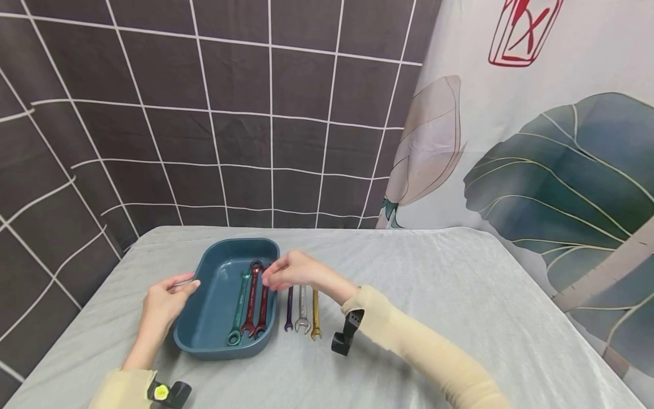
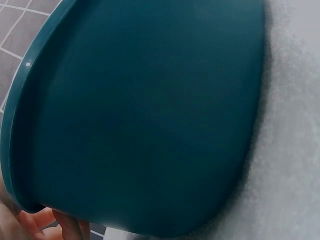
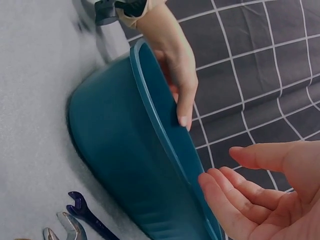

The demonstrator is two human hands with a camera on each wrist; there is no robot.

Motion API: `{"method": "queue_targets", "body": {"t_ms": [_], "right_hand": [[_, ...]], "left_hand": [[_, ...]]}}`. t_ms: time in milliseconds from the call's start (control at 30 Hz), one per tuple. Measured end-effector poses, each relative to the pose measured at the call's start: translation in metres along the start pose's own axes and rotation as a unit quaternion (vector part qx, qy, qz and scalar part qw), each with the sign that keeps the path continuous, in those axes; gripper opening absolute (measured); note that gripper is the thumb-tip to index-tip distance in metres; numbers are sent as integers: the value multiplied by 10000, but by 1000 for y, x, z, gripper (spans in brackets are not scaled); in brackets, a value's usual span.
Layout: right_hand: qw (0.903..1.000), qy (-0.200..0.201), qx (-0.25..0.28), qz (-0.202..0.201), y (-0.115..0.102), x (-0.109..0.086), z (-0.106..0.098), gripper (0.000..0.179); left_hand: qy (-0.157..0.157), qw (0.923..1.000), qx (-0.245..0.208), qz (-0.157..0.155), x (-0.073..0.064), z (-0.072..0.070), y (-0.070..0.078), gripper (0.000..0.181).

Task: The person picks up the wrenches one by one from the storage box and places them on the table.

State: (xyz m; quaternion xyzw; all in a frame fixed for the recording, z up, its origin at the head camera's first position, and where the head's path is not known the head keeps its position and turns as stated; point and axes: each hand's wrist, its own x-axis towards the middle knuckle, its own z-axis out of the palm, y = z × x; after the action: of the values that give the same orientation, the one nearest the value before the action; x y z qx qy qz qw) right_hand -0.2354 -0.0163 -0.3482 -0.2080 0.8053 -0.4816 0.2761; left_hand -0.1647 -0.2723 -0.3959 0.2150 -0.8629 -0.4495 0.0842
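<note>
A blue plastic basin (image 1: 210,309) sits on the cloth-covered table. My left hand (image 1: 162,304) holds its left rim, thumb over the edge and fingers outside, as the right wrist view also shows. Inside lie a green wrench (image 1: 238,309), a red wrench (image 1: 252,301) and a dark red wrench (image 1: 263,307), side by side. Over the basin's right rim is my right hand (image 1: 295,269), near the dark red wrench's upper end. In the right wrist view, its thumb stands apart from loosely bent fingers (image 3: 245,200), with nothing between them.
Right of the basin, a purple wrench (image 1: 289,309), a silver wrench (image 1: 302,309) and a gold wrench (image 1: 315,312) lie on the grey cloth (image 1: 409,295). A dark grid-patterned curtain (image 1: 235,136) hangs behind the table, a leaf-printed one (image 1: 562,182) at the right.
</note>
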Motion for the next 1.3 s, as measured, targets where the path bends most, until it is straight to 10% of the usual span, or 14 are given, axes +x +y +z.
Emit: {"method": "queue_targets", "body": {"t_ms": [1300], "right_hand": [[9996, 62, -214, 160, -8, 27, 31, 18]], "left_hand": [[51, 10000, 67, 34, 0, 0, 0, 43]]}}
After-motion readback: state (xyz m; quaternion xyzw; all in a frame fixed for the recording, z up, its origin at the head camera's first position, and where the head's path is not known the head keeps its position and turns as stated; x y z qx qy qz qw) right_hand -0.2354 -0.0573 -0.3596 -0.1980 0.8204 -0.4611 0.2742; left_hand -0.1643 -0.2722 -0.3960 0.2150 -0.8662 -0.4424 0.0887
